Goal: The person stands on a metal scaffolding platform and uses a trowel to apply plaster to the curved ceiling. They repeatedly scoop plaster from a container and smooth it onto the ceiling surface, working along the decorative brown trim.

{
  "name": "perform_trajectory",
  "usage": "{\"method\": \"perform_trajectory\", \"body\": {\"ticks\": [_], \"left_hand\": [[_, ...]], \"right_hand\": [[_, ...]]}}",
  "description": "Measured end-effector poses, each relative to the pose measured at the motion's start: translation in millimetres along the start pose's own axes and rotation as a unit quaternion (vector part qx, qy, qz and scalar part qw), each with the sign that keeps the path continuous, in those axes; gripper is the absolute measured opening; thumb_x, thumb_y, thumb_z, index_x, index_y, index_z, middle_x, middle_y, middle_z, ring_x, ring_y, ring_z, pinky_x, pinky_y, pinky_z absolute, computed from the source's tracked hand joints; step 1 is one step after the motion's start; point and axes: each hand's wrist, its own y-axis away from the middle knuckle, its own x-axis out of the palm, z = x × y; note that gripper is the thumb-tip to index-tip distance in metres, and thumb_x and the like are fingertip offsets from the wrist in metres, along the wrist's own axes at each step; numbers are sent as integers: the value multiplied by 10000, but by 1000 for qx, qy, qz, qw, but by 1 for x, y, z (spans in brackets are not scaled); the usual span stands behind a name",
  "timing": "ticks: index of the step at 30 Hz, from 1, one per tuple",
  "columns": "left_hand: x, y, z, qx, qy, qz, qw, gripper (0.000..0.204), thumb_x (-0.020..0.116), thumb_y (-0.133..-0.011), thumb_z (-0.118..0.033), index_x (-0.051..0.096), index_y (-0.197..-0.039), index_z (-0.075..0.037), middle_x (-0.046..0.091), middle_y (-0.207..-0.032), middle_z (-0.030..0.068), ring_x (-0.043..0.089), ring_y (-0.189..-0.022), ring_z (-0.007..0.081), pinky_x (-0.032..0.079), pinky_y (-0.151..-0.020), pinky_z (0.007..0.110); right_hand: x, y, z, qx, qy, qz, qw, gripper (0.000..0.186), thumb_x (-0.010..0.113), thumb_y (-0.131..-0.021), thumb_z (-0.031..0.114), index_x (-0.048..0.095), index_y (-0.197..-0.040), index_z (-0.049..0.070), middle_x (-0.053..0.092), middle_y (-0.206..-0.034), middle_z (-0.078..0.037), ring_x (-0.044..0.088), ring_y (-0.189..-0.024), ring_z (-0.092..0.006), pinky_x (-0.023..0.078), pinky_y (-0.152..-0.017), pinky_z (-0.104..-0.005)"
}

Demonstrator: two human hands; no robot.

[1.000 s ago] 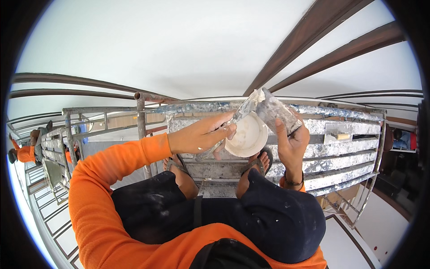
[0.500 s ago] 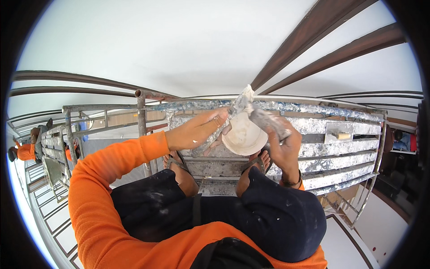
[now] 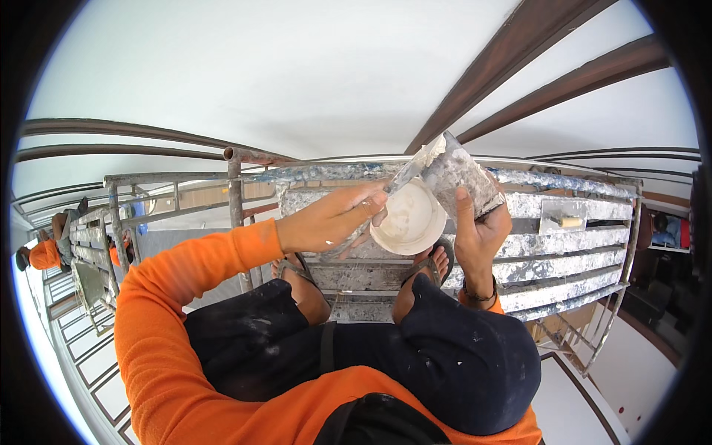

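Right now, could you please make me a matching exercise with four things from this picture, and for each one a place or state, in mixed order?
Things:
1. putty knife
2. flat plaster-caked blade
3. round white bowl
4. trowel with pale handle

Places or states:
A. lying alone on the scaffold planks, far to the right
B. held in the right hand
C. below the two tools, above the feet
D. held in the left hand

Pairs: 1-D, 2-B, 3-C, 4-A

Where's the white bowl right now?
In the head view, the white bowl sits center-right, between the left hand and right hand, just below the plaster-caked trowel and above the scaffold planks.
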Motion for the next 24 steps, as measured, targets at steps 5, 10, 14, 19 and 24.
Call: {"method": "perform_trajectory", "body": {"ticks": [5,10,14,19,24], "left_hand": [[6,-3,6,13,-51,5,999,551,313,-1055,-393,334,-1429,11,497,-804,28,514,-573,86,478,-472,241],[9,-4,4,-31,-71,4,997,513,309,-1056,-386,382,-1395,-8,492,-802,31,533,-596,100,494,-482,258],[8,-4,17,-46,4,-4,999,449,299,-1058,-374,440,-1262,0,507,-790,48,544,-559,109,507,-479,268],[3,-7,22,-39,143,-3,989,392,276,-1064,-373,456,-965,-38,510,-777,49,539,-499,116,510,-492,262],[0,-13,29,21,62,-14,998,531,309,-1052,-411,381,-1358,17,552,-846,34,568,-622,98,563,-637,253]], "right_hand": [[11,7,2,-38,8,-8,999,277,643,-903,78,608,-1134,-71,704,-935,-147,649,-846,-149,506,-772,-284],[6,11,4,-10,-14,15,1000,297,654,-914,96,596,-1143,-84,673,-1033,-124,602,-924,-143,476,-827,-277],[0,7,-3,6,-83,-26,996,288,664,-905,88,589,-1133,-72,665,-1025,-104,593,-904,-123,473,-808,-270],[-4,2,-7,49,-89,-64,993,287,671,-907,117,589,-1115,-65,663,-1000,-90,588,-883,-115,472,-795,-256],[-2,-1,-17,122,-148,-75,979,253,662,-893,90,591,-1079,-65,661,-993,-90,589,-875,-110,471,-782,-248]]}}
